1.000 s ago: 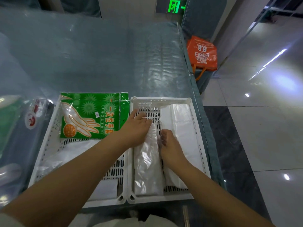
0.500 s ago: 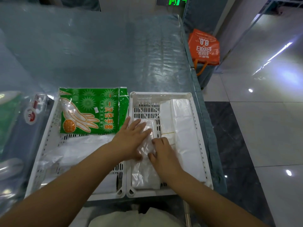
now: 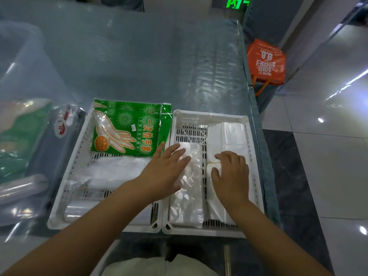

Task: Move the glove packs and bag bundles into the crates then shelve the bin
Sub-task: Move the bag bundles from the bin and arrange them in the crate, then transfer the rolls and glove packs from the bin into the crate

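Observation:
Two white slotted crates stand side by side on the table. The left crate (image 3: 79, 148) holds green glove packs (image 3: 127, 128) at its far end and clear bag bundles (image 3: 111, 172) nearer me. In the right crate (image 3: 211, 116) lie a clear bag bundle (image 3: 189, 202) on its left side and a white bag bundle (image 3: 227, 136) on its right side. My left hand (image 3: 165, 172) rests flat, fingers spread, on the clear bundle. My right hand (image 3: 231, 174) presses flat on the white bundle, holding nothing.
A clear plastic bin (image 3: 25, 124) with green and clear packs inside stands at the left. The table (image 3: 139, 62) is covered in clear film; its right edge drops to a tiled floor. An orange bag (image 3: 265, 62) sits beyond that edge.
My right hand slid from the clear bundle onto the white bundle at the right. My left hand drew back slightly, staying flat on the clear bundle. The view shifted a little.

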The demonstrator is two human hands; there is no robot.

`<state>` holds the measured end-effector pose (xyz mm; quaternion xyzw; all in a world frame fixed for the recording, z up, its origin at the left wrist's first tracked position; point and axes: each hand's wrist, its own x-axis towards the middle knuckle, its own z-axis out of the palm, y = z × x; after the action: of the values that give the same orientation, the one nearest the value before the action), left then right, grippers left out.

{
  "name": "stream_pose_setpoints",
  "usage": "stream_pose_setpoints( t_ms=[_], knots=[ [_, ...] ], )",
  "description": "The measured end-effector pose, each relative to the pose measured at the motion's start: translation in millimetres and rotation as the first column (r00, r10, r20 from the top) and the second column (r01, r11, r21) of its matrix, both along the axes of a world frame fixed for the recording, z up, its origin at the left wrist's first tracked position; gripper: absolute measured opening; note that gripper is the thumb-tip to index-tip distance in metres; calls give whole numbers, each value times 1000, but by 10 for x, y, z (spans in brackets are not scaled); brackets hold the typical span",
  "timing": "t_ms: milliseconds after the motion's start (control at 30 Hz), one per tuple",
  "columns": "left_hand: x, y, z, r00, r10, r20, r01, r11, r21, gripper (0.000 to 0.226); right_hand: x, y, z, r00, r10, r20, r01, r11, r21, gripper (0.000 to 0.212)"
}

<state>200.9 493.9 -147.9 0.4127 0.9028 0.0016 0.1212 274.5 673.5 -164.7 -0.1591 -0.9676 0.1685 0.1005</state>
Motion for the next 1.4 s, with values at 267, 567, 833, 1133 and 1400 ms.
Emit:
stream_pose_setpoints(
  t_ms=[267, 567, 833, 1133, 1400],
  knots=[
    [-19, -634, 817, 974, 208, -85, -187, 960, 211, 52, -408, -781, 539, 935, 288, -207, -314, 944, -106, 26],
    [26, -2246, 1887, 856, 392, -337, -296, 906, 303, 31, -871, -2022, 1459, 725, 566, -391, -526, 823, 217, 15],
    [-300, -4255, 1957, 753, 569, -331, -509, 822, 254, 37, -1353, -3637, 1885, 538, 746, -391, -633, 665, 397, 10],
    [-824, -5575, 1559, 794, 545, -269, -513, 838, 185, 39, -2123, -5180, 1309, 582, 744, 327, -813, 537, 224, 29],
    [-916, -5765, 1317, 867, 399, -298, -348, 913, 213, 32, -2472, -5818, 566, 600, 557, 574, -563, 804, -192, 62]
  ],
)
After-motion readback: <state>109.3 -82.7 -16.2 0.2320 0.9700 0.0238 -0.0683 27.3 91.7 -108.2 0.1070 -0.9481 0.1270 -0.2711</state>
